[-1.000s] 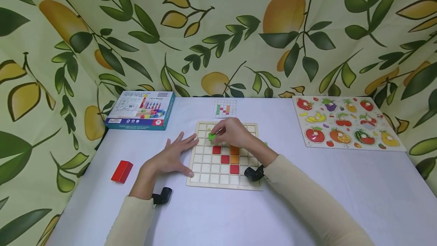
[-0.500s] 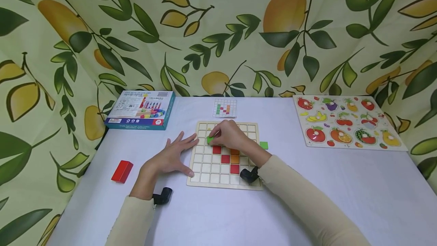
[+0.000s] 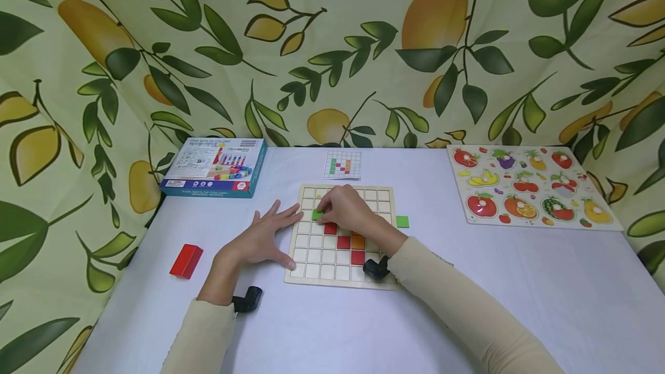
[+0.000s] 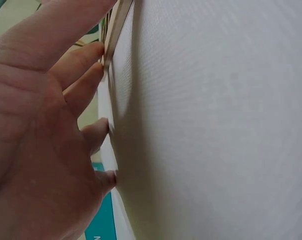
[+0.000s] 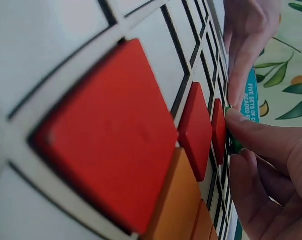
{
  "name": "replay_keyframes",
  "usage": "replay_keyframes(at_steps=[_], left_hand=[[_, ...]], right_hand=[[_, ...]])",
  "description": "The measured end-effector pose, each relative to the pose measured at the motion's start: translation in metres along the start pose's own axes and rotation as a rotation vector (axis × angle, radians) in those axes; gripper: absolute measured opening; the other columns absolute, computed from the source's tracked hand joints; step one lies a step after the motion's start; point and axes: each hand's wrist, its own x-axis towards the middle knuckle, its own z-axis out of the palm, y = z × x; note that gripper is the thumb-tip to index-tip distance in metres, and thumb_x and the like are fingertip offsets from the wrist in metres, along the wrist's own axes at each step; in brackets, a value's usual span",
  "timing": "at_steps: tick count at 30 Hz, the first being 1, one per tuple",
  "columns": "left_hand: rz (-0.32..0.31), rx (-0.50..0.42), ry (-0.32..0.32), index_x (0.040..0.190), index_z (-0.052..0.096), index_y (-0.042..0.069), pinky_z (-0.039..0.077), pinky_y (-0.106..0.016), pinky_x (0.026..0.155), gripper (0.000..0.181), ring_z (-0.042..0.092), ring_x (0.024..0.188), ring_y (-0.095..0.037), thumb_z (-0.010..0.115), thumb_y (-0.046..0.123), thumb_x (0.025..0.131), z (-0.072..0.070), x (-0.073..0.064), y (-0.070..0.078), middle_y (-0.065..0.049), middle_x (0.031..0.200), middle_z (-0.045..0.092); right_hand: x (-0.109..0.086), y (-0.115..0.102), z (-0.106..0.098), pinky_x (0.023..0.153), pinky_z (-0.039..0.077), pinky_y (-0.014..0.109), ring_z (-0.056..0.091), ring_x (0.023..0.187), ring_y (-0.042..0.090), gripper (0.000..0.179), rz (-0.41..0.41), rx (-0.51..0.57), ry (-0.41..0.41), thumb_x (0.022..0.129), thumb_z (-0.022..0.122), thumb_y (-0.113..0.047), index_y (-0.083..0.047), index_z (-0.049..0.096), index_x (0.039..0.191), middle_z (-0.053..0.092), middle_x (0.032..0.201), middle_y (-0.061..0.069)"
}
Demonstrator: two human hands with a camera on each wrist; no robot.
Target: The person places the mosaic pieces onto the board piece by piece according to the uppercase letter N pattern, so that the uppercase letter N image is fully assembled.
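Observation:
A wooden grid board (image 3: 319,277) lies on the table. My left hand (image 3: 261,236) has its fingers spread, thumb and fingertips touching the board's left edge; the left wrist view shows its palm (image 4: 46,130) close up. Between thumb and fingers, my right hand (image 3: 347,208) pinches a green square tile (image 3: 316,215) at the board's upper left cells. Red tiles run diagonally below it, the nearest red tile (image 5: 113,135) large in the right wrist view. Orange tiles (image 3: 358,242) sit beside them, partly hidden by the right hand and wrist.
Another green tile (image 3: 402,221) lies just right of the board. Behind the board is a small printed pattern card (image 3: 343,165). A boxed toy set (image 3: 213,167) and a red block (image 3: 186,261) are on the left; a fruit puzzle board (image 3: 535,188) lies at right.
My right hand has shifted slightly left and toward me with the green tile. More of the loose green tile at the board's right now shows. The left hand stays in place.

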Motion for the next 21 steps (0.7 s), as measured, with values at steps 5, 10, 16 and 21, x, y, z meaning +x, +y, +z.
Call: replay_keyframes(at_steps=[5, 10, 16, 21], left_hand=[[0.002, 0.006, 0.004, 0.156, 0.042, 0.024, -0.006, -0.071, 0.126, 0.111, 0.001, 0.163, -0.037, 0.096, 0.042, 0.062, 0.0001, -0.0009, 0.0004, 0.002, 0.171, 0.027], [0.000, 0.020, 0.003, 0.157, 0.042, 0.024, -0.006, -0.071, 0.125, 0.111, 0.000, 0.163, -0.037, 0.096, 0.044, 0.062, 0.0003, 0.0001, 0.0000, 0.002, 0.171, 0.027], [-0.001, 0.016, -0.019, 0.157, 0.042, 0.025, -0.006, -0.071, 0.125, 0.109, -0.001, 0.163, -0.036, 0.095, 0.042, 0.064, -0.0012, 0.0012, -0.0007, 0.003, 0.172, 0.026], [0.002, 0.004, -0.038, 0.157, 0.041, 0.025, -0.007, -0.071, 0.125, 0.107, -0.002, 0.163, -0.036, 0.095, 0.040, 0.065, -0.0018, 0.0020, -0.0018, 0.004, 0.172, 0.024]], right_hand=[[-0.0006, -0.0035, 0.0004, 0.065, 0.048, 0.019, 0.058, 0.072, 0.008, 0.016, 0.007, -0.034, 0.005, 0.079, 0.089, -0.018, -0.011, 0.083, 0.092, 0.076, 0.082, -0.001], [-0.0016, -0.0049, 0.0005, 0.067, 0.049, 0.020, 0.059, 0.072, 0.008, 0.016, 0.008, -0.052, 0.013, 0.079, 0.089, -0.017, -0.011, 0.083, 0.092, 0.078, 0.086, 0.000], [-0.0020, -0.0060, 0.0011, 0.072, 0.052, 0.023, 0.063, 0.080, 0.010, 0.016, 0.038, -0.046, 0.005, 0.080, 0.088, -0.017, -0.011, 0.083, 0.094, 0.079, 0.095, 0.002], [-0.0020, -0.0054, 0.0019, 0.080, 0.056, 0.027, 0.067, 0.094, 0.012, 0.016, 0.063, -0.055, 0.002, 0.080, 0.088, -0.020, -0.014, 0.084, 0.094, 0.080, 0.100, 0.000]])
